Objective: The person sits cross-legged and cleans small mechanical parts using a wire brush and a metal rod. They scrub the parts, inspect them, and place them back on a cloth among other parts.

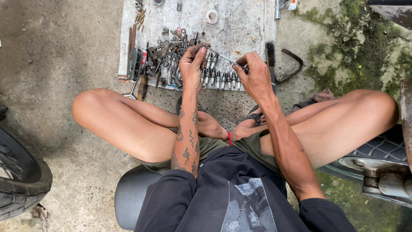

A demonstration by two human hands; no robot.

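Stained concrete floor (60,51) carries a pale mat (244,30), where a person sits cross-legged on a dark stool (128,193). Over the mat's near edge, the left hand (192,64) and right hand (254,75) each pinch one end of a thin metal rod (225,58), fingers closed on it. Spark plugs (221,78) line that edge beneath; bolts and sockets (169,53) heap toward the mat's left side. A wire brush (270,56) lies at the right edge, a tyre (19,180) at far left.
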